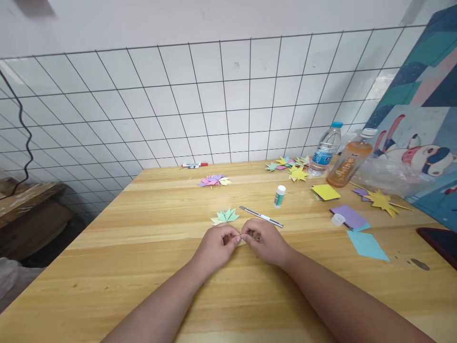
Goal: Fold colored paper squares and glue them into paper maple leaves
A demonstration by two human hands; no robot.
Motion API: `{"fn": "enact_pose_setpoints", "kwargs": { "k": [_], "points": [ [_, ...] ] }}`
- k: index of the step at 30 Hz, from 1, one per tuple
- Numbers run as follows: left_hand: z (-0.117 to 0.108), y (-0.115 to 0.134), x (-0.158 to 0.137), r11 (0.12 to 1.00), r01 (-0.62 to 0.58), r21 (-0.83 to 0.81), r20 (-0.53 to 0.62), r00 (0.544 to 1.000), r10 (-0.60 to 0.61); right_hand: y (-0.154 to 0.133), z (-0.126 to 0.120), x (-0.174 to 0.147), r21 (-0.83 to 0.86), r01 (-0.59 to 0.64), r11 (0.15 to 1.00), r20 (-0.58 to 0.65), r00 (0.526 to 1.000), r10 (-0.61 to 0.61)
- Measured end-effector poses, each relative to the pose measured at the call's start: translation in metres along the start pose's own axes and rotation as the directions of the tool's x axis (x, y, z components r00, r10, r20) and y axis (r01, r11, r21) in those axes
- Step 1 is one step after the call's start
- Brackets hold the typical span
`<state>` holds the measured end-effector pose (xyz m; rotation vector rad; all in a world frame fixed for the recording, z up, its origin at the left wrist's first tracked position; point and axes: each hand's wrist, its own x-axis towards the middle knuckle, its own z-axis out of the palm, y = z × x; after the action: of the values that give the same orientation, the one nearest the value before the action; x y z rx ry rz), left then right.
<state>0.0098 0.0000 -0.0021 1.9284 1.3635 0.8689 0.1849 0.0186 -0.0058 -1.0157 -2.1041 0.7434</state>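
My left hand (220,244) and my right hand (266,240) meet low over the table, fingertips pinched together. Between and just below them shows a bit of pale yellow paper (243,242); most of it is hidden by the fingers. Right behind my left hand lies a folded green and pale yellow paper leaf shape (226,216). A craft knife (262,216) rests slantwise just beyond my right hand. Farther back stands a glue stick (279,196), and its white cap (338,219) lies off to the right.
Pink and purple folded paper (214,180) and markers (194,165) lie toward the wall. More paper stars (298,173), a water bottle (325,148) and an orange drink bottle (352,158) are at back right. Yellow (326,192), purple (350,217) and blue sheets (367,245) lie on the right.
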Motion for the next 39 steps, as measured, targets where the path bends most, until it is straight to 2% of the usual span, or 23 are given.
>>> {"fn": "enact_pose_setpoints", "kwargs": {
  "k": [2,4,7,10,12,15,20,23,25,27,29,31,32,34,39],
  "points": [
    [-0.002,0.001,0.001,0.995,0.056,-0.087,-0.003,0.998,-0.056,-0.001,0.0,0.0,0.019,-0.01,1.0,-0.032,0.999,0.011],
    [-0.003,0.001,0.002,0.956,0.151,-0.252,-0.013,0.987,-0.16,-0.002,-0.001,-0.001,0.109,-0.066,0.992,-0.121,0.99,0.079],
    [-0.005,0.001,0.004,0.815,0.252,-0.521,-0.022,0.951,-0.308,-0.003,-0.001,-0.003,0.217,-0.1,0.971,-0.212,0.966,0.147],
    [-0.006,0.001,0.005,0.645,0.285,-0.71,0.02,0.923,-0.385,-0.005,0.0,-0.007,0.158,0.005,0.988,-0.109,0.994,0.012],
    [-0.005,0.001,0.004,0.548,0.311,-0.777,0.082,0.912,-0.402,-0.007,0.001,-0.008,0.075,0.102,0.992,-0.027,0.995,-0.101],
    [-0.004,0.003,0.002,0.487,0.338,-0.806,0.14,0.907,-0.397,-0.009,0.002,-0.006,-0.028,0.182,0.983,0.006,0.983,-0.182],
    [-0.003,0.007,0.001,0.506,0.356,-0.786,0.162,0.908,-0.387,-0.005,0.0,-0.004,-0.068,0.223,0.972,-0.1,0.968,-0.229],
    [-0.003,0.009,0.002,0.522,0.354,-0.776,0.141,0.904,-0.403,-0.003,0.001,-0.004,-0.029,0.224,0.974,-0.173,0.959,-0.226],
    [-0.002,0.01,0.002,0.572,0.335,-0.749,0.104,0.912,-0.397,-0.003,0.002,-0.003,0.057,0.155,0.986,-0.215,0.967,-0.139],
    [-0.001,0.011,0.002,0.649,0.292,-0.702,0.043,0.928,-0.37,-0.005,0.005,-0.002,0.215,0.019,0.977,-0.207,0.978,0.027],
    [0.0,0.01,0.001,0.717,0.24,-0.654,-0.023,0.942,-0.336,-0.009,0.008,-0.001,0.415,-0.152,0.897,-0.129,0.966,0.223],
    [0.001,0.01,0.001,0.755,0.202,-0.623,-0.068,0.948,-0.31,-0.013,0.01,-0.001,0.577,-0.277,0.768,-0.032,0.932,0.36],
    [0.002,0.01,0.0,0.765,0.19,-0.615,-0.079,0.951,-0.3,-0.015,0.011,-0.001,0.627,-0.308,0.716,-0.003,0.918,0.397],
    [0.002,0.01,0.0,0.769,0.181,-0.613,-0.076,0.955,-0.286,-0.018,0.011,-0.001,0.665,-0.325,0.673,0.004,0.902,0.431],
    [0.002,0.011,0.001,0.763,0.226,-0.606,0.06,0.969,-0.24,-0.02,0.009,0.001,0.639,-0.34,0.69,-0.034,0.884,0.467]
  ]
}}
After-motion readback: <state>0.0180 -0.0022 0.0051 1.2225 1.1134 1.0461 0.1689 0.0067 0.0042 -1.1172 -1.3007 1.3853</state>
